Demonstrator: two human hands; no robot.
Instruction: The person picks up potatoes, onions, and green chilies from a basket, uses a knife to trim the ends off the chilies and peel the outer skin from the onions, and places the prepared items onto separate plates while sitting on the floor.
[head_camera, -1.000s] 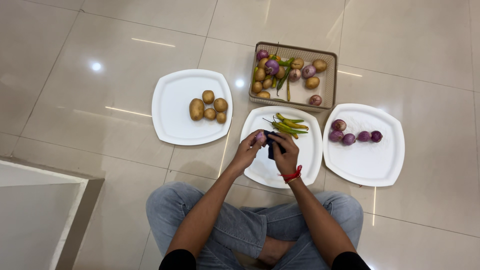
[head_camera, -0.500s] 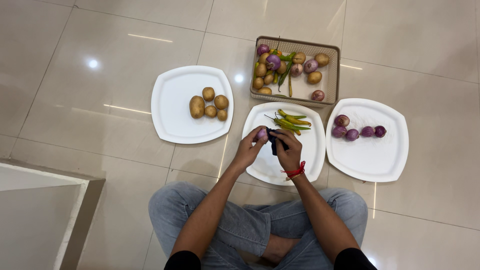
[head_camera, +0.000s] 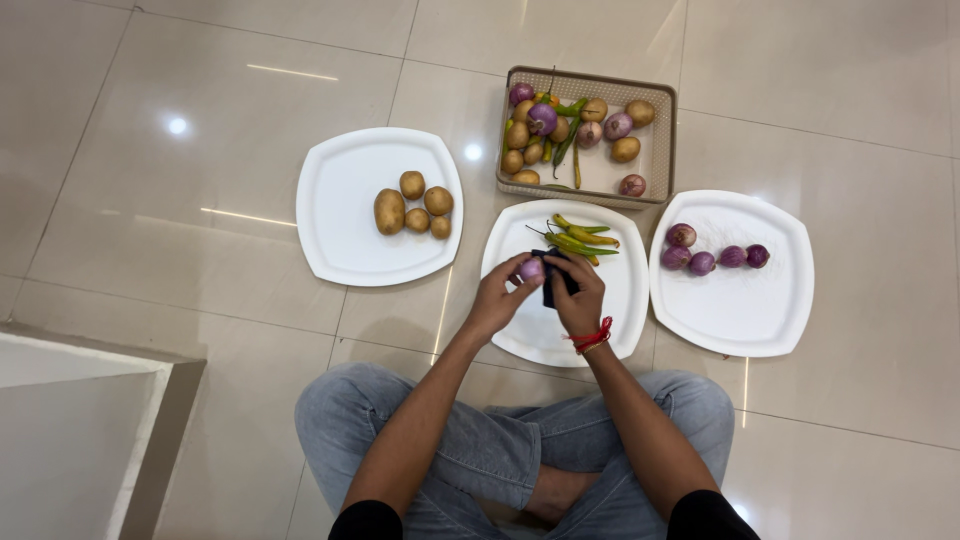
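Over the middle plate (head_camera: 540, 340), the left hand (head_camera: 497, 298) pinches one onion (head_camera: 531, 268); the right hand (head_camera: 578, 300) grips a dark cloth (head_camera: 553, 285) against it. Beyond lie several chillies (head_camera: 580, 240), five potatoes (head_camera: 412, 209), five onions (head_camera: 715, 253), and one basket (head_camera: 660, 150).

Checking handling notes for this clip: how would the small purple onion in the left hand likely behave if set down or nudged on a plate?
The onion looks round and smooth, so it would probably roll on the glossy middle plate. Its small size suggests it is light; the left hand pinches it with fingertips alone. Its papery skin may be somewhat slippery, which could explain the dark cloth in the right hand.
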